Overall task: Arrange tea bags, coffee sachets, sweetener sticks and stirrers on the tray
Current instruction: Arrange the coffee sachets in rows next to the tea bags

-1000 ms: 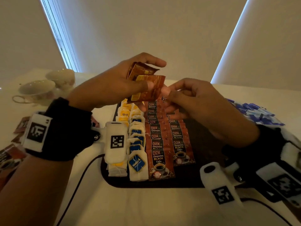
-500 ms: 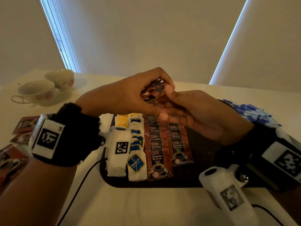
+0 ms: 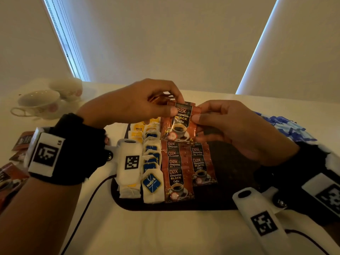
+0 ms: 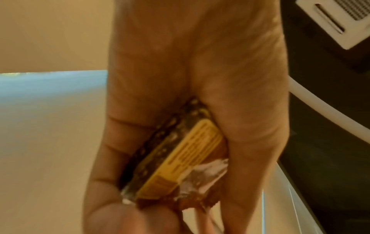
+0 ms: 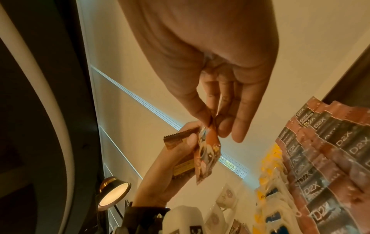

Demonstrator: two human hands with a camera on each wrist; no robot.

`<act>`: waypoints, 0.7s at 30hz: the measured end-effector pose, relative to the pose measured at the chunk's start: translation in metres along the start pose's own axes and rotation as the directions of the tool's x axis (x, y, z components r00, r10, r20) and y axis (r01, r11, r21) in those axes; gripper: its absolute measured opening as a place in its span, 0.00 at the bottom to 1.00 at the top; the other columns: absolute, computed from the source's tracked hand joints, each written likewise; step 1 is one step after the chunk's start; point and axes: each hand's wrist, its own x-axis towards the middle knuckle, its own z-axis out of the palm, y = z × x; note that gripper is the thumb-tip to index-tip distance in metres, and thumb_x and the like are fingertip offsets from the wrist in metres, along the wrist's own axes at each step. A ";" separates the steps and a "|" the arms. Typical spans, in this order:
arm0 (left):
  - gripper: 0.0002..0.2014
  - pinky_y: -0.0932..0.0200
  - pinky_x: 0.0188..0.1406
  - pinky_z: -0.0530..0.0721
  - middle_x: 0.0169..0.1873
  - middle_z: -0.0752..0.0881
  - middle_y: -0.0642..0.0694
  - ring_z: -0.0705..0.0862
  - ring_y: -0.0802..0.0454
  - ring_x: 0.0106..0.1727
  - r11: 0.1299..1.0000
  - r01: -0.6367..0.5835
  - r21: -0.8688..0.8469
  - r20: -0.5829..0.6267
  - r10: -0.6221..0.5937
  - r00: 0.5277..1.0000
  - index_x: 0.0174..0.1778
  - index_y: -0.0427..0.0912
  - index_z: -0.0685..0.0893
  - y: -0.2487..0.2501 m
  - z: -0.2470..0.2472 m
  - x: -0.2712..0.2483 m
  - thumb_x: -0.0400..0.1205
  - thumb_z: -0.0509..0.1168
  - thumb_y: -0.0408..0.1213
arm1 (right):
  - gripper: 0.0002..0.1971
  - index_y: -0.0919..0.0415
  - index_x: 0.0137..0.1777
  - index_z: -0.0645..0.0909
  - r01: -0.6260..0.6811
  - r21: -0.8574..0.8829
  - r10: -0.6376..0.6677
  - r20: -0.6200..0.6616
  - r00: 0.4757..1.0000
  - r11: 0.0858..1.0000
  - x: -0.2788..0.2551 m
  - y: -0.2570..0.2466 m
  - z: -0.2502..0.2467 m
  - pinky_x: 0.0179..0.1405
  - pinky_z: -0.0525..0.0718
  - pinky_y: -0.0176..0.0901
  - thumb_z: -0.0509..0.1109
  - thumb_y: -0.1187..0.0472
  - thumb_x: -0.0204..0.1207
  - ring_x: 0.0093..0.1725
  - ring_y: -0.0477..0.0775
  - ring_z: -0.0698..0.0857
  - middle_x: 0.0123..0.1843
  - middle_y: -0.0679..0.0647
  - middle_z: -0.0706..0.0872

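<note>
Both hands pinched one coffee sachet [image 3: 181, 124] above the tray [image 3: 230, 181]: left hand [image 3: 132, 105], clutching spares, should let go; right hand [image 3: 233, 129] should extend the shorter row squarely toward the far edge.

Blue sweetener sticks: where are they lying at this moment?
In the head view the blue sweetener sticks lie heaped on the table, right of the tray, behind the right hand.

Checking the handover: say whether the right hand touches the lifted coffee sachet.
Touching. In the head view, the right hand pinches the coffee sachet at its edge.
</note>
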 end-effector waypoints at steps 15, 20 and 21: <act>0.22 0.59 0.40 0.87 0.41 0.86 0.51 0.86 0.59 0.41 0.999 0.045 0.014 -0.076 -0.044 0.996 0.61 0.49 0.80 0.010 -0.001 -0.004 0.70 0.67 0.49 | 0.12 0.56 0.51 0.82 -0.320 -0.472 0.378 0.031 0.925 0.821 -0.020 0.036 -0.044 0.34 0.84 0.33 0.75 0.65 0.68 0.42 0.47 0.89 0.45 0.51 0.89; 0.23 0.72 0.39 0.84 0.40 0.87 0.53 0.85 0.61 0.40 0.998 0.064 0.007 -0.058 -0.063 0.996 0.60 0.52 0.80 0.010 -0.001 -0.002 0.68 0.68 0.51 | 0.24 0.57 0.60 0.75 -0.410 -0.532 0.492 0.015 0.870 0.741 -0.018 0.058 -0.039 0.35 0.84 0.37 0.78 0.67 0.66 0.42 0.51 0.88 0.47 0.53 0.85; 0.23 0.74 0.38 0.82 0.40 0.87 0.53 0.85 0.63 0.40 0.998 0.065 0.017 -0.052 -0.064 0.997 0.60 0.53 0.80 0.010 0.000 -0.001 0.68 0.68 0.51 | 0.26 0.56 0.61 0.74 -0.406 -0.534 0.490 0.017 0.872 0.742 -0.017 0.060 -0.035 0.34 0.84 0.37 0.78 0.67 0.66 0.40 0.50 0.88 0.46 0.53 0.86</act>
